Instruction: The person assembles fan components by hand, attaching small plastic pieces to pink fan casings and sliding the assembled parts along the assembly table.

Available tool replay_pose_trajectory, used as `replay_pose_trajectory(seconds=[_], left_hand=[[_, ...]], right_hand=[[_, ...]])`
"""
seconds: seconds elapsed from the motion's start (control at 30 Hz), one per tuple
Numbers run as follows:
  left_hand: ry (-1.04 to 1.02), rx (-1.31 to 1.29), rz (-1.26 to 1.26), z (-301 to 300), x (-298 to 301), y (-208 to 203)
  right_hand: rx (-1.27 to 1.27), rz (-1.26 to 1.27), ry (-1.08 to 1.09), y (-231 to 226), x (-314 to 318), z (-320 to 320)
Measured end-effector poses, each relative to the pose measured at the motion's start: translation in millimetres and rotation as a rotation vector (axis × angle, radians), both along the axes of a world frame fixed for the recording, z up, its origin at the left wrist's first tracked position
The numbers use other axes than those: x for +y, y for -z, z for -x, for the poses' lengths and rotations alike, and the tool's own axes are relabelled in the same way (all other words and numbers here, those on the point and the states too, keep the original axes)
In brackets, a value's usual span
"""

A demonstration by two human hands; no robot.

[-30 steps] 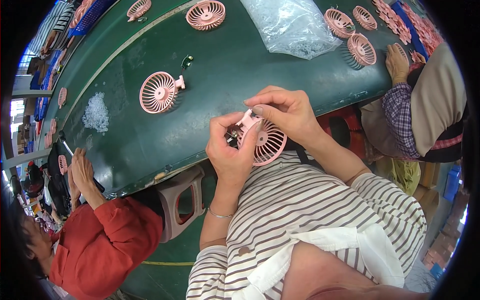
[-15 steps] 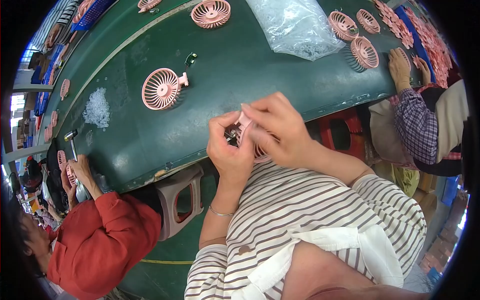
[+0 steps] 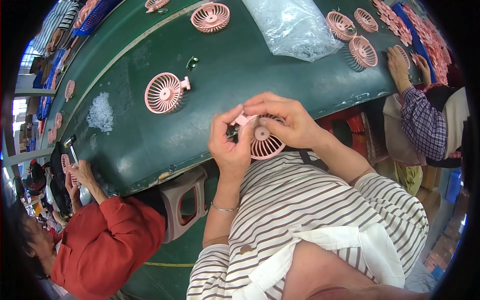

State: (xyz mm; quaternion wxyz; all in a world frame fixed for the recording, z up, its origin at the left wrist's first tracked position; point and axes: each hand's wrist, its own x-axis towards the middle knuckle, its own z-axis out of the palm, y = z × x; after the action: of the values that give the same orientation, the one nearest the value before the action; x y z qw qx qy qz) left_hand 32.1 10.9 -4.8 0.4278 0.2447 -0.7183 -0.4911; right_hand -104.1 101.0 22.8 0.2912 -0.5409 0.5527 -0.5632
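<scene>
At the green table's (image 3: 137, 145) near edge, thumb and fingers of the left hand (image 3: 229, 151) pinch the neck of a pink, round, slatted plastic fan cage (image 3: 267, 147). The right hand (image 3: 296, 124), blurred half a second ago, now curls steadily over it, judged a firmer hold.

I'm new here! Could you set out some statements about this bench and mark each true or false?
1. The left hand and right hand are both on one pink fan part. True.
2. The table is white. False: the table is green.
3. A co-worker in red holds a hammer. True.
4. The plastic bag lies left of the clear bits. False: the plastic bag lies right of the clear bits.
</scene>
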Motion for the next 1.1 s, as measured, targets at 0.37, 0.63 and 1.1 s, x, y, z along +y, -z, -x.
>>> replay_pose_trajectory(seconds=[0.37,0.63,1.1], left_hand=[[-0.454,-0.328,0.284,-41,-95,-47],[-0.058,-0.816,0.975,-2,-145,-33],[-0.37,-0.969,0.478,4,-119,-53]], right_hand=[[-0.215,0.304,0.796,-10,55,158],[0.5,-0.369,1.385,22,81,377],[0.713,-0.119,0.873,20,21,139]])
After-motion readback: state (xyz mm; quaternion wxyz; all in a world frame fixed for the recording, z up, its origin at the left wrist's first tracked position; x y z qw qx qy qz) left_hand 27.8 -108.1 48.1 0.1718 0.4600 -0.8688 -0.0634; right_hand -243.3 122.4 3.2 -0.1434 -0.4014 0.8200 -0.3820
